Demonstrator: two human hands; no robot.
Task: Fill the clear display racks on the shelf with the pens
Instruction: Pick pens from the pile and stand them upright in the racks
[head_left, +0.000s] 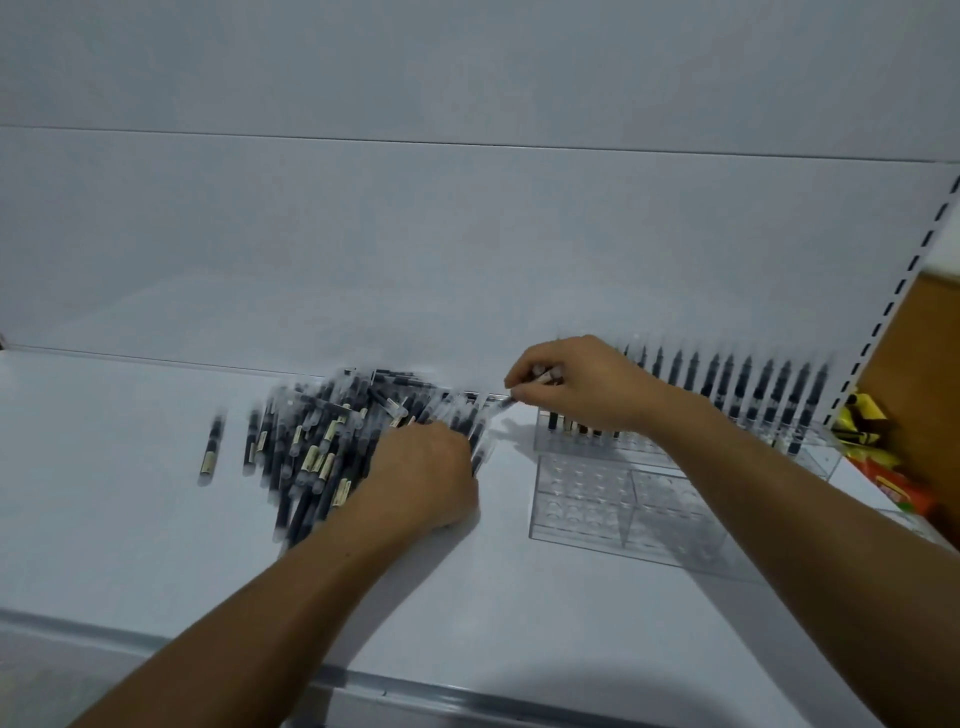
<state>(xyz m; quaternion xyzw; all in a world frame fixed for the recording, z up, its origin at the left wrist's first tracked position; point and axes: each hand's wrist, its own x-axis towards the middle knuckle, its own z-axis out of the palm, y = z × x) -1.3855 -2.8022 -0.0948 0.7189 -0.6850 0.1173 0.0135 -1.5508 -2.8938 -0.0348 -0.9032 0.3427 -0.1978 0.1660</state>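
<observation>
View: head camera, looking down onto the shelf
Shelf (156, 545): white and flat, with a grey front lip along the near edge.
Back panel (467, 234): plain white, standing behind the shelf.
Pile of pens (317, 447): loose heap left of centre on the shelf; dark barrels, clear caps, pale labels; blurred by motion.
Stray pen (212, 447): lies alone on the shelf, left of the pile and apart from it.
Left hand (423, 475): knuckles up on the right edge of the pile, fingers curled down among the pens. The fingertips are hidden, so whether any pen is held cannot be told.
Right hand (576, 387): raised between the pile and the racks, fingers curled round the bunch.
Bunch of pens (543, 375): a few pens gripped in the right hand, clear ends showing past the fingers to the left.
Rear rack (566, 441): clear plastic, at the back right of the shelf, partly behind the right forearm.
Standing pens (753, 389): upright in a row in the rear rack, running to the right.
Front rack (613, 499): clear plastic, just before the rear rack; its round holes hold no pens.
Upright (883, 322): white slotted post at the right end of the shelf.
Packets (867, 431): yellow, red and orange, beyond the upright at the right edge.
</observation>
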